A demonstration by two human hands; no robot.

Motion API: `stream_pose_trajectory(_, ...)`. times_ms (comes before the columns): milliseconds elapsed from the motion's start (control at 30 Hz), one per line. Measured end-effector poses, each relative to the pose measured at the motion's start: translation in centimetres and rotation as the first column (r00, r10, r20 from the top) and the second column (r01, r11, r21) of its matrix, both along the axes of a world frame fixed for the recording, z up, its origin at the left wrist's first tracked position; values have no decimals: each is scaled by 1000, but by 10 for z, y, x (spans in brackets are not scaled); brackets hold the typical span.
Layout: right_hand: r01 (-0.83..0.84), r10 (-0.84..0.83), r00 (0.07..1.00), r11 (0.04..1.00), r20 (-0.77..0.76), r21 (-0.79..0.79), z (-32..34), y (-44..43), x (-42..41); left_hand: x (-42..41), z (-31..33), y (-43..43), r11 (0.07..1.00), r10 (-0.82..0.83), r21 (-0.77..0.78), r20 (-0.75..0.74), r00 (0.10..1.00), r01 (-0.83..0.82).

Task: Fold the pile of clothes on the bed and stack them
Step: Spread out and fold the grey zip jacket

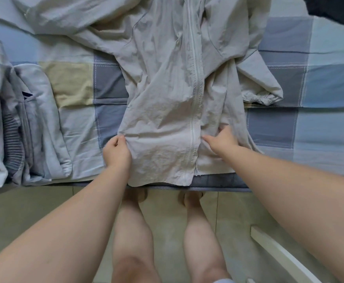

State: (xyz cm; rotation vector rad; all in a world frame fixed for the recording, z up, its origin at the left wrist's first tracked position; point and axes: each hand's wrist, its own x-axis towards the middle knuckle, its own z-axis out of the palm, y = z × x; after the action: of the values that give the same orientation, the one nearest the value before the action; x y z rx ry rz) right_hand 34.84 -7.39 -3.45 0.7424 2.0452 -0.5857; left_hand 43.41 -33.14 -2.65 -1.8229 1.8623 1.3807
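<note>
Jacket (167, 88), pale and thin, lies front up and spread on the checked bed (326, 127), with its hem at the near edge. The cloth looks light, soft and crinkly, so it will probably slide and bunch; the hem corners or side seams are the best places to take hold. The left hand (117, 151) pinches the left side edge near the hem. The right hand (223, 139) rests just right of the zip (194, 94) with fingers bent; I cannot tell whether it is pinching or pressing. The right sleeve (263, 88) lies bunched and needs folding in. A folded stack (30, 123) sits to the left, and a dark garment (334, 9) lies far right.
</note>
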Motion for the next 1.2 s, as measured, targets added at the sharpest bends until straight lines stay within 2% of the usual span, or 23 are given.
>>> stream_pose_trajectory(67,6,3,998,987,-57,159,-5,3,0,-1,0,-1,997,27,-69,0,1000,-27)
stream_pose_trajectory(133,-18,30,998,974,-48,226,-9,8,2,-3,-4,-4,995,64,-74,4,998,-64)
stream_pose_trajectory(333,-284,276,959,934,69,216,-22,37,7,-6,-7,-6,996,80,22,56,995,-81)
stream_pose_trajectory(433,-327,345,938,902,-17,281,-15,45,9,-8,-4,-4,997,70,41,63,996,-73)
stream_pose_trajectory(600,-482,484,872,824,73,298,-15,51,14,-1,-5,4,993,-115,2,88,989,115)
stream_pose_trajectory(733,-585,615,788,756,-14,295,-27,58,16,0,-14,12,976,-216,9,106,971,216)
stream_pose_trajectory(800,-563,597,799,783,-65,266,-28,61,19,1,-17,14,971,-238,0,121,964,240)
stream_pose_trajectory(933,-399,429,894,894,-131,204,-14,78,22,2,-16,12,975,-202,-67,129,971,211)
stream_pose_trajectory(1067,-358,414,898,883,-146,303,4,109,21,4,-7,-4,955,-192,-186,213,958,232)
stream_pose_trajectory(1200,-404,451,883,870,-129,282,11,120,20,-5,-6,-2,957,-141,-214,248,958,196)
